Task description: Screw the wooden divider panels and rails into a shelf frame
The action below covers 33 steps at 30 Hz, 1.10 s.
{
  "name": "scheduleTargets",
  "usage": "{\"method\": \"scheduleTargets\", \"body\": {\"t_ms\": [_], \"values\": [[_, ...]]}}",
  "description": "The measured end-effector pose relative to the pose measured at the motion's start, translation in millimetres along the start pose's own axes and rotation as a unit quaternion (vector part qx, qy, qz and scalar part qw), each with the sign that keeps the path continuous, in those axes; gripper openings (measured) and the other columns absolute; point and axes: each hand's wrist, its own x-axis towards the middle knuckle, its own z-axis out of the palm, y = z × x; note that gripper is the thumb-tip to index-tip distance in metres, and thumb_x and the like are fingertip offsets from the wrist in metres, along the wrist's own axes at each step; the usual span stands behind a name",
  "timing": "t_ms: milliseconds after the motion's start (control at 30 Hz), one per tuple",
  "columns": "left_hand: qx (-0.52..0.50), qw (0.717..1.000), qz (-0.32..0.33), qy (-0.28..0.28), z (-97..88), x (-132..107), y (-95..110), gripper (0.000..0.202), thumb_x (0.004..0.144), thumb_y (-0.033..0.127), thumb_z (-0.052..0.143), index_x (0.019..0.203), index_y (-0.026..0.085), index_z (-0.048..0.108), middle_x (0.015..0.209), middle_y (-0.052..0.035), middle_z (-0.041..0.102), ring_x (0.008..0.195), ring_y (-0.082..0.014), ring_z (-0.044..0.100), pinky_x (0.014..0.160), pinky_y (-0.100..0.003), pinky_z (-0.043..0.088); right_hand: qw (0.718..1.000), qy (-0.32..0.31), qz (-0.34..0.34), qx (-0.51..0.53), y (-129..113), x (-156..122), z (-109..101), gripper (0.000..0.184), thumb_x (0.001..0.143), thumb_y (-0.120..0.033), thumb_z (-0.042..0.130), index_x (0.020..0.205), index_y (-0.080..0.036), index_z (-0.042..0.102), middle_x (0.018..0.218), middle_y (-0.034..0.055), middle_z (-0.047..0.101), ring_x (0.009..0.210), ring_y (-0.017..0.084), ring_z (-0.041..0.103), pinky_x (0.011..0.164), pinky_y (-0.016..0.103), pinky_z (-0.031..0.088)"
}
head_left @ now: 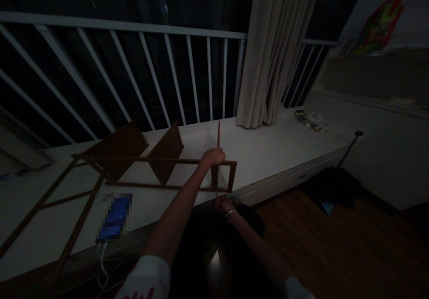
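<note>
A brown wooden shelf rack [177, 160] lies on its side on a white window ledge, its shelf boards standing on edge. My left hand [213, 156] is closed over the upper rail, where a shelf board [219, 133] seen edge-on meets it near the rack's right end. Below the lower rail, at the front edge of the ledge, my right hand [224, 205] has its fingers pinched together. A thin piece seems to show at its fingertips, too dark and small to name. A bracelet circles the right wrist.
A pixelated blue phone-like object [115, 217] with white cables [103, 267] lies at left. White railings [144, 30] and a beige curtain [268, 57] stand behind. Folded cloth [313, 121] rests farther right. A dark bag-like heap [331, 187] sits on the wooden floor [301, 245].
</note>
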Motion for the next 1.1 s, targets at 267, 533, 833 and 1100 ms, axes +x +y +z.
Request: {"method": "scheduleTargets", "body": {"t_ms": [267,533,833,1100], "values": [[0.004,1.0,-0.004,-0.004,1.7,2,0,0.04,0.076,0.036,0.027,0.103,0.02,0.052,0.11,-0.0089,0.053,0.095,-0.022,0.052,0.075,-0.03,0.04,0.987,0.056,-0.079,-0.125,4,3,0,0.009,0.058,-0.012,0.04,0.064,-0.015,0.047,0.042,-0.0033,0.051,0.036,0.009,0.045,0.039,0.018,0.034],[0.002,1.0,-0.004,0.002,1.8,1,-1,0.04,0.077,0.036,0.027,0.102,0.02,0.053,0.11,-0.0081,0.054,0.096,-0.021,0.051,0.076,-0.029,0.039,0.951,0.082,-0.12,-0.272,7,3,-4,0.014,0.067,-0.013,0.041,0.074,-0.013,0.053,0.048,0.0009,0.057,0.043,0.011,0.052,0.044,0.019,0.038],[0.002,1.0,-0.014,-0.001,-0.2,-2,1,0.039,0.076,0.037,0.028,0.103,0.02,0.052,0.11,-0.0087,0.054,0.096,-0.0212,0.051,0.077,-0.03,0.04,0.886,0.121,-0.162,-0.416,2,-4,-5,0.016,0.074,-0.017,0.042,0.082,-0.013,0.056,0.07,0.0069,0.062,0.068,0.015,0.058,0.059,0.021,0.038],[0.016,1.0,-0.011,-0.004,0.0,-1,2,0.041,0.077,0.036,0.026,0.105,0.02,0.051,0.112,-0.0094,0.052,0.097,-0.022,0.051,0.077,-0.031,0.039,0.826,0.137,-0.16,-0.523,-1,-15,0,0.023,0.081,-0.024,0.035,0.094,-0.013,0.051,0.077,0.0123,0.061,0.075,0.021,0.058,0.066,0.029,0.038]]}}
